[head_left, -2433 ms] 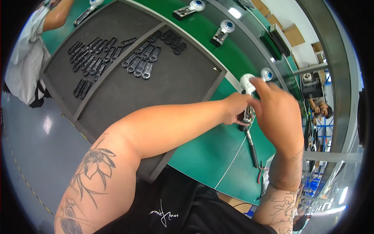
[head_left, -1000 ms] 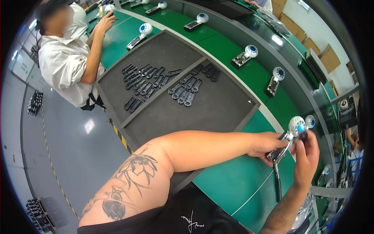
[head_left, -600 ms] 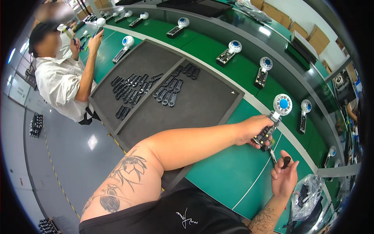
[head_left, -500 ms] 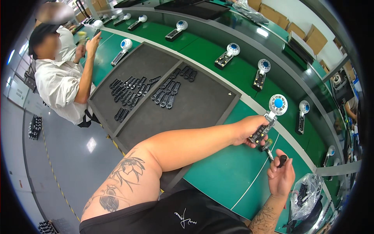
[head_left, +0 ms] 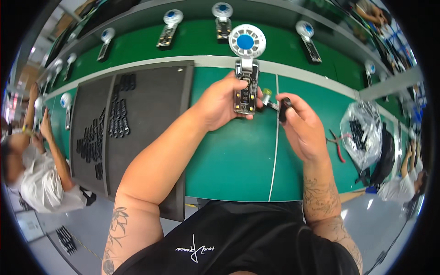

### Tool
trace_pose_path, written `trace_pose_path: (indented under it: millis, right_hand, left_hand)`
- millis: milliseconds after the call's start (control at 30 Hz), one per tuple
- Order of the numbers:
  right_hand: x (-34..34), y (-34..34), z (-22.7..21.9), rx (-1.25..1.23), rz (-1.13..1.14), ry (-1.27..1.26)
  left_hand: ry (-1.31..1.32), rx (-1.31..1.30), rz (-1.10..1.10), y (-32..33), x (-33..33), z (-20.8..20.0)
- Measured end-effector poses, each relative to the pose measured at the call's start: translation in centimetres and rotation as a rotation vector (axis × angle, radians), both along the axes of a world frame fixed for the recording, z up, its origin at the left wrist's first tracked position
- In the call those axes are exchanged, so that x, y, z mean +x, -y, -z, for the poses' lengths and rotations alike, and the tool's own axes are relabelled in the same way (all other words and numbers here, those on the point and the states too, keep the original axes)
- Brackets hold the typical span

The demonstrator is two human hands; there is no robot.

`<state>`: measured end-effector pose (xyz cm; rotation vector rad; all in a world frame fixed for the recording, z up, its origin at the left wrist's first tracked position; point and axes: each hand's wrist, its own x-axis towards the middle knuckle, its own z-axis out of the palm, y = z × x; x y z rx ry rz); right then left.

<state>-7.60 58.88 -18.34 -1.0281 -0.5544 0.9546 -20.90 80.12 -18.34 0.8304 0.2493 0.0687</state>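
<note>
My left hand is wrapped round the handle of a small handheld fan. The fan's round silver head with a blue centre points away from me, and its handle lies bare, showing a dark circuit board. Close by on the right, my right hand pinches a short black piece between thumb and fingers; its kind is not clear. Between the hands is a small metallic thing with a yellow-green end, partly hidden; I cannot tell whether it is held.
At left, a dark divided tray carries rows of black handle parts. More fans line the green surface beyond the pale rail. Red-handled pliers and a clear bag of black parts lie at right. People work at both sides.
My view has swung to the right, so the tray now sits further left and the pliers show. Both hands keep hold of the fan and the black piece.
</note>
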Motion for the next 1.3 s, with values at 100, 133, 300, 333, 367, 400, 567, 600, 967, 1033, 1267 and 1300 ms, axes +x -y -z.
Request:
trace_pose_path:
  millis: [100,133,300,333,367,400,567,600,967,1033,1267,1300]
  right_hand:
    - [-0.8,-0.3,-0.3,-0.044,0.061,0.02]
    - [-1.1,-0.4,-0.3,-0.041,0.087,0.037]
    - [-2.5,-1.6,-0.5,-0.032,0.196,0.128]
    - [-2.8,-1.7,-0.4,-0.037,0.228,0.157]
    - [-3.0,-1.8,-0.3,-0.041,0.259,0.185]
    - [-3.1,-1.8,-0.2,-0.045,0.29,0.213]
    - [-3.8,-1.6,-0.9,-0.065,0.295,0.291]
    - [-3.8,-1.6,-0.8,-0.06,0.297,0.292]
    - [-1.2,-0.8,-1.7,-0.241,0.503,1.434]
    - [0.6,0.1,-0.9,-0.336,0.491,1.458]
    - [-1.3,-1.2,-3.1,-0.273,0.365,0.929]
    - [-2.0,-2.0,-3.5,-0.212,0.354,0.903]
  left_hand:
    - [0.067,0.131,-0.038,1.8,-0.1,-0.3]
    - [0.076,0.252,-0.018,1.9,-0.2,-0.1]
    - [0.125,0.754,-0.007,3.3,-0.2,-0.1]
    - [0.125,0.888,-0.049,4.0,-0.4,-0.4]
    - [0.124,1.022,-0.093,4.6,-0.5,-0.6]
    - [0.121,1.155,-0.137,4.9,-0.6,-0.6]
    - [0.106,1.175,-0.112,5.2,-0.7,-0.8]
    - [0.108,1.18,-0.112,5.3,-0.6,-0.7]
    - [-0.002,0.537,-0.055,3.1,-0.4,-1.1]
    - [0.064,0.308,-0.03,2.7,-0.1,-0.9]
    - [0.039,0.479,-0.065,2.6,-0.2,-0.9]
    - [0.029,0.561,-0.065,2.6,-0.3,-0.3]
